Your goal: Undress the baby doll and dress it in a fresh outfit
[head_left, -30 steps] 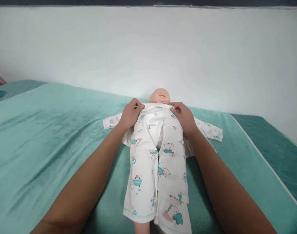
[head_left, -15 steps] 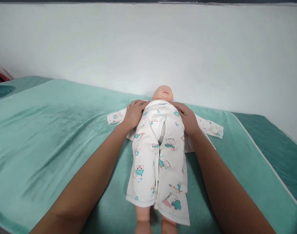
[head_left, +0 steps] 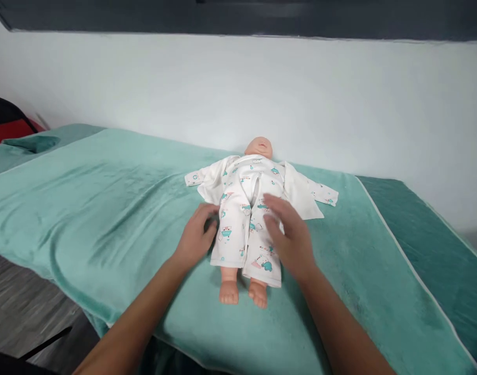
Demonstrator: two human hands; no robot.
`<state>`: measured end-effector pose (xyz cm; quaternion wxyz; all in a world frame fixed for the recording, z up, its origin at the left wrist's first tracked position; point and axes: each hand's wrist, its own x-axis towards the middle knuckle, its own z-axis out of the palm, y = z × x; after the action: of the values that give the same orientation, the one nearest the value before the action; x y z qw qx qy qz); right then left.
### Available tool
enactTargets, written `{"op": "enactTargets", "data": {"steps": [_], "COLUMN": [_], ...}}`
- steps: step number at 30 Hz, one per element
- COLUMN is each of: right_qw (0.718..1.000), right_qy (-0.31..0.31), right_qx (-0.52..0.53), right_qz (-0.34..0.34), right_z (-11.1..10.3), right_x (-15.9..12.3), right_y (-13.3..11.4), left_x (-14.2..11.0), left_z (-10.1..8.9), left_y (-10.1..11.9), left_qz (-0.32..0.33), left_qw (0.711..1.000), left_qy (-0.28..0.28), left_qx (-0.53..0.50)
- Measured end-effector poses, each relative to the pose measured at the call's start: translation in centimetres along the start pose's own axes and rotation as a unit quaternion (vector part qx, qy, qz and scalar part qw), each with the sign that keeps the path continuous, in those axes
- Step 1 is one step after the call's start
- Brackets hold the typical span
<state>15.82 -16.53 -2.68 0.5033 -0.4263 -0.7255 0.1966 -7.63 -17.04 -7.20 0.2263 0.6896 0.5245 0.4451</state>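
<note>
A baby doll (head_left: 258, 147) lies on its back, head toward the wall and bare feet toward me. White printed baby trousers (head_left: 234, 224) cover its legs and reach up over its chest. Beneath the doll a white long-sleeved baby top (head_left: 304, 195) is spread, both sleeves stretched out sideways. My left hand (head_left: 197, 232) is beside the trouser leg on the left, fingers apart and slightly curled, holding nothing. Over the other trouser leg is my right hand (head_left: 291, 234), open with thumb and fingers apart; whether it touches the cloth I cannot tell.
A light green plush cover (head_left: 105, 208) lies under the doll, over a darker green one (head_left: 426, 234) at the right. The white wall (head_left: 183, 88) stands behind. A red and black object (head_left: 7, 125) is at the far left, grey floor (head_left: 23, 291) at lower left.
Both hands have left the doll's shoulder area and come back toward me, down beside and over the trouser legs. The camera view has drawn back, showing the feet and the cover's front edge.
</note>
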Motion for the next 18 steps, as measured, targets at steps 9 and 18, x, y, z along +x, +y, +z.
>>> {"op": "enactTargets", "data": {"steps": [9,18], "right_qw": [0.904,0.941], "right_qy": [-0.325,-0.239], "right_qx": [-0.278,-0.237], "right_qz": [0.026,0.016], "right_z": [1.2,2.9], "right_x": [-2.9,-5.5], "right_y": [-7.1,-8.5], "left_x": [-6.9,-8.8], "left_z": [-0.7,-1.4], "left_y": [2.2,1.5], "left_qz": [-0.027,-0.002], "left_qw": [0.995,0.996], "left_qy": [-0.065,-0.001], "left_qx": [0.063,-0.091]}}
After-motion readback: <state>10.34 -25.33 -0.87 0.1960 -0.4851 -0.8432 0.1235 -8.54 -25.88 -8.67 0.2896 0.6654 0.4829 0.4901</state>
